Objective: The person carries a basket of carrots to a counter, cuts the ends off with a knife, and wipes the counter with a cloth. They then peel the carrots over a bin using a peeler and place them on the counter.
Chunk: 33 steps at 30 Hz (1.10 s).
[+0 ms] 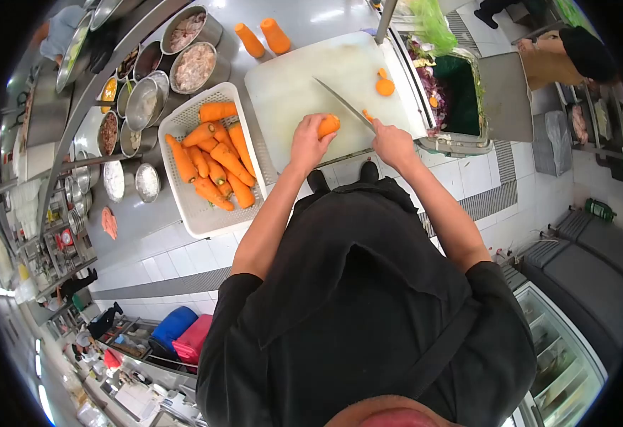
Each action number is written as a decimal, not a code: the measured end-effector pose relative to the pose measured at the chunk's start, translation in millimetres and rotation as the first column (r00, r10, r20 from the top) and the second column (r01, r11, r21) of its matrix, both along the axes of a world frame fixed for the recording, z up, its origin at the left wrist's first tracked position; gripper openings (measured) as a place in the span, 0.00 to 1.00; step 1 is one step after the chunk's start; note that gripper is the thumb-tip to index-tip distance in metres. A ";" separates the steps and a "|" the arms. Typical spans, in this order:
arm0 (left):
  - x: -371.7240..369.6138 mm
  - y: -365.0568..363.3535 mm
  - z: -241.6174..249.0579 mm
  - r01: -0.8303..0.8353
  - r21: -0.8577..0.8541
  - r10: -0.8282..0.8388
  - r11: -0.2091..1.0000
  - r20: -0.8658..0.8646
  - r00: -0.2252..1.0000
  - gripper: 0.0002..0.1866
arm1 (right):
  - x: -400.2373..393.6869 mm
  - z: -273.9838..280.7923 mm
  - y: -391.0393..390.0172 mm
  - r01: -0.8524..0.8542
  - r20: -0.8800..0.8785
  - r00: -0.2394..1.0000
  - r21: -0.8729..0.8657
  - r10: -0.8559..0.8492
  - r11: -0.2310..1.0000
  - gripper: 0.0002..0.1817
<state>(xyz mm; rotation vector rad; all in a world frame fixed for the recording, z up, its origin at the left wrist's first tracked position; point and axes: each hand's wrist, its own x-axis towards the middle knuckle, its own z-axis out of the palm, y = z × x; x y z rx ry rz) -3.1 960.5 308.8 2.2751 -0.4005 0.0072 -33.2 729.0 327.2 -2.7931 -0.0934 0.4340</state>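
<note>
My left hand [309, 142] grips a peeled carrot [328, 125] and holds it down on the white cutting board [304, 78]. My right hand [392, 142] holds a long knife [343, 103] whose blade lies across the board just beyond the carrot. A cut carrot piece [385, 86] lies further out on the board. To the left, a white perforated basket [196, 206] holds several whole peeled carrots [215, 164]. Two carrot chunks [263, 37] stand on the steel counter beyond the board.
Several steel bowls and pots of ingredients [194, 65] crowd the counter's left side. A bin of vegetable scraps [454, 92] sits right of the board. Another person [574, 53] stands at the far right. White tiled floor [176, 260] lies below, with a glass-topped chest [567, 356] at lower right.
</note>
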 end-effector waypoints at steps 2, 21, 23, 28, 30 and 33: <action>-3.4 -0.8 -9.2 0.005 -0.006 -0.005 1.000 -0.017 1.000 0.24 | -7.5 9.9 -1.9 0.007 0.033 0.999 -0.017 -0.006 1.000 0.12; 1.1 -4.6 -9.9 0.031 0.073 -0.024 0.997 -0.092 0.995 0.25 | -50.2 46.6 19.3 -0.037 -0.063 0.997 0.062 0.041 0.997 0.07; 1.9 -3.9 -9.2 0.046 0.071 -0.038 0.996 -0.104 0.994 0.25 | -26.4 17.3 37.3 -0.019 0.047 0.999 0.122 0.013 0.992 0.09; 2.3 -1.5 -9.7 0.074 0.060 -0.067 0.995 -0.112 0.992 0.27 | 15.0 -21.9 52.1 0.011 -0.012 1.000 0.154 -0.009 0.988 0.10; -7.1 9.3 -6.6 0.113 0.105 -0.098 0.988 -0.144 0.985 0.28 | 7.7 -28.8 49.5 -0.008 0.005 1.000 0.179 0.008 0.984 0.11; 12.2 19.9 -2.2 0.156 0.128 -0.141 0.979 -0.120 0.983 0.27 | 17.1 -25.6 25.0 0.078 -0.123 0.991 0.203 -0.054 0.976 0.16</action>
